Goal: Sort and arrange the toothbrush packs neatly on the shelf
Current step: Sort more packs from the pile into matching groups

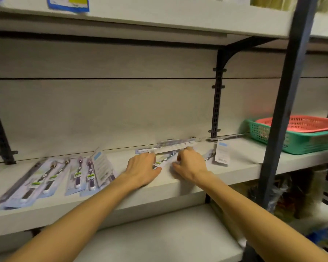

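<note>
Several toothbrush packs with pale blue cards lie side by side on the left of the white shelf. In the middle a pack lies between my hands, and another pack stands on edge behind it against the back wall. My left hand rests on the shelf, its fingers curled on the middle pack's left end. My right hand pinches the right end with curled fingers. One more pack stands tilted to the right, its back with a barcode facing me.
A green basket with a red basket nested in it stands on the shelf at the right. A dark metal upright crosses in front of them. Another shelf sits above, and a lower shelf lies below my forearms.
</note>
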`<state>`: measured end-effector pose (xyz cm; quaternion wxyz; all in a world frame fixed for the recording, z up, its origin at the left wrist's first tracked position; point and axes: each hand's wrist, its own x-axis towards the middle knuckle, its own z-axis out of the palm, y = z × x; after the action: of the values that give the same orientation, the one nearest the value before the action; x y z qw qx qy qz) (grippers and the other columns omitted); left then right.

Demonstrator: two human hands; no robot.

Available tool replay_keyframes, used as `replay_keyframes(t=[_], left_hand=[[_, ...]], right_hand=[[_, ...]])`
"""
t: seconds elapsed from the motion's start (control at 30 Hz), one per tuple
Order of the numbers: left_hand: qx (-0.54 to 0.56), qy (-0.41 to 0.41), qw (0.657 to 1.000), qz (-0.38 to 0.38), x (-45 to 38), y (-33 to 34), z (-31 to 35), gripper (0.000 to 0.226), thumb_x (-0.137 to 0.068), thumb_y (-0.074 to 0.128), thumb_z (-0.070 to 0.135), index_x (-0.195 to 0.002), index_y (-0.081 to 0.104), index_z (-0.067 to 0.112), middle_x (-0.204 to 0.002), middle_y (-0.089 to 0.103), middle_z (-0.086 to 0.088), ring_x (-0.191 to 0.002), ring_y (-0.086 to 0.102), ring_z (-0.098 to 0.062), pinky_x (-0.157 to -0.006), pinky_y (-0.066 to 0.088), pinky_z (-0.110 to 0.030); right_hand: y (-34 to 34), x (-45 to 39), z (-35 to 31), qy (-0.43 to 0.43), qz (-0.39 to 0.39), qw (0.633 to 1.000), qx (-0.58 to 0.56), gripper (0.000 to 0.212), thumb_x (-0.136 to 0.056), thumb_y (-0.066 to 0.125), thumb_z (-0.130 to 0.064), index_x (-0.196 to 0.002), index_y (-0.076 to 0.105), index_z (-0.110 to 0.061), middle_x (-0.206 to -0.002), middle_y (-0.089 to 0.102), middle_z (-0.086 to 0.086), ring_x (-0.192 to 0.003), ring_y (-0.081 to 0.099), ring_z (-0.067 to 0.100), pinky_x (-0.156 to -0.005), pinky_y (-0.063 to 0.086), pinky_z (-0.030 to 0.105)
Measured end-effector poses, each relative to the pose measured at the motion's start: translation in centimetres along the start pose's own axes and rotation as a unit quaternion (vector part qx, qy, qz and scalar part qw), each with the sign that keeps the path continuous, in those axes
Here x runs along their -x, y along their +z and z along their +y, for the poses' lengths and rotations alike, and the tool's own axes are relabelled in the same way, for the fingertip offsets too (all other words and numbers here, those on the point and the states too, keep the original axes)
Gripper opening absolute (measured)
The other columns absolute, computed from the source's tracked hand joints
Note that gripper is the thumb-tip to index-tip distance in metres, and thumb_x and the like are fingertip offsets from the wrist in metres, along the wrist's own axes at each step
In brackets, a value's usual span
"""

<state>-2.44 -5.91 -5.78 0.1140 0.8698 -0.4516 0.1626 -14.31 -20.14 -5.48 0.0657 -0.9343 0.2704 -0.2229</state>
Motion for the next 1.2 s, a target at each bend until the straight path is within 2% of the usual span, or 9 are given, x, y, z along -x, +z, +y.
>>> replay_keyframes(t=[0.1,0.27,0.43,0.6,0.73,0.83,0.93,1.07,1.2], left_hand=[[-0.028,-0.020,0.999,-0.016,-0.3,0.4,1.2,0.041,-0.092,0.049,0.052,-0.109,0.061,0.017,-0.119,0.065,-0.009,-0.108,0.061,-0.034,-0.080,0.045,-0.036],[-0.040,-0.046,0.998,-0.025,-0.5,0.5,2.2,0.040,-0.093,0.050,0.054,-0.096,0.063,0.016,-0.114,0.067,-0.010,-0.104,0.062,-0.034,-0.074,0.041,-0.035],[0.011,-0.104,0.995,-0.006,-0.1,-0.2,2.8,0.037,-0.088,0.058,0.053,-0.091,0.070,0.019,-0.100,0.069,-0.003,-0.093,0.064,-0.030,-0.071,0.045,-0.032],[0.005,-0.129,0.991,0.034,0.8,-1.1,3.6,0.035,-0.090,0.053,0.047,-0.091,0.070,0.017,-0.109,0.064,-0.006,-0.097,0.061,-0.029,-0.075,0.048,-0.035],[0.004,-0.139,0.989,0.059,1.7,-2.2,3.6,0.033,-0.092,0.050,0.046,-0.096,0.065,0.018,-0.107,0.066,-0.005,-0.094,0.060,-0.028,-0.074,0.046,-0.036],[0.020,-0.158,0.984,0.083,2.3,-3.1,3.4,0.029,-0.091,0.051,0.046,-0.097,0.061,0.020,-0.102,0.068,-0.004,-0.092,0.061,-0.028,-0.072,0.043,-0.034],[0.035,-0.173,0.980,0.096,2.9,-3.9,2.9,0.025,-0.090,0.053,0.046,-0.098,0.060,0.023,-0.095,0.070,-0.004,-0.088,0.063,-0.029,-0.069,0.044,-0.034],[0.048,-0.194,0.972,0.125,3.3,-4.8,2.3,0.021,-0.088,0.056,0.044,-0.093,0.060,0.024,-0.085,0.068,0.000,-0.077,0.057,-0.026,-0.062,0.039,-0.033],[0.099,-0.216,0.958,0.164,3.5,-4.8,2.2,0.016,-0.088,0.058,0.038,-0.093,0.062,0.023,-0.084,0.067,0.002,-0.077,0.057,-0.024,-0.062,0.037,-0.032]], right_hand=[[-0.4,-0.7,0.9,0.023,-0.010,0.999,0.034,0.038,-0.088,0.057,-0.046,-0.109,0.061,-0.014,-0.111,0.065,0.009,-0.094,0.063,0.027,-0.081,0.054,0.038],[-0.6,-1.3,1.0,0.018,-0.030,0.998,0.048,0.033,-0.092,0.053,-0.050,-0.089,0.058,-0.018,-0.097,0.068,0.007,-0.085,0.061,0.024,-0.077,0.047,0.032],[-0.7,-1.5,1.5,0.021,-0.053,0.998,0.024,0.036,-0.093,0.055,-0.043,-0.110,0.065,-0.014,-0.110,0.069,0.008,-0.100,0.065,0.026,-0.079,0.049,0.033],[-0.7,-1.6,2.7,0.049,-0.050,0.997,-0.010,0.025,-0.086,0.062,-0.038,-0.096,0.066,-0.015,-0.090,0.066,0.005,-0.079,0.059,0.023,-0.069,0.046,0.028],[-0.8,-1.8,2.9,0.056,-0.044,0.997,-0.037,0.024,-0.082,0.064,-0.040,-0.083,0.065,-0.016,-0.080,0.065,0.001,-0.073,0.061,0.021,-0.064,0.045,0.027],[-1.1,-2.0,2.9,0.065,-0.056,0.991,-0.099,0.033,-0.087,0.060,-0.047,-0.079,0.066,-0.015,-0.071,0.064,0.000,-0.071,0.061,0.020,-0.064,0.046,0.027],[-1.6,-2.3,3.5,0.098,-0.063,0.969,-0.220,0.043,-0.077,0.053,-0.052,-0.076,0.072,-0.015,-0.071,0.070,0.002,-0.069,0.067,0.023,-0.070,0.058,0.033],[-2.1,-1.9,4.4,0.146,-0.007,0.926,-0.349,0.048,-0.084,0.048,-0.051,-0.074,0.073,-0.011,-0.074,0.070,0.008,-0.071,0.066,0.027,-0.068,0.056,0.034],[-1.8,-1.4,4.1,0.170,0.032,0.888,-0.426,0.053,-0.082,0.047,-0.051,-0.077,0.074,-0.006,-0.070,0.068,0.004,-0.069,0.062,0.024,-0.069,0.056,0.040]])
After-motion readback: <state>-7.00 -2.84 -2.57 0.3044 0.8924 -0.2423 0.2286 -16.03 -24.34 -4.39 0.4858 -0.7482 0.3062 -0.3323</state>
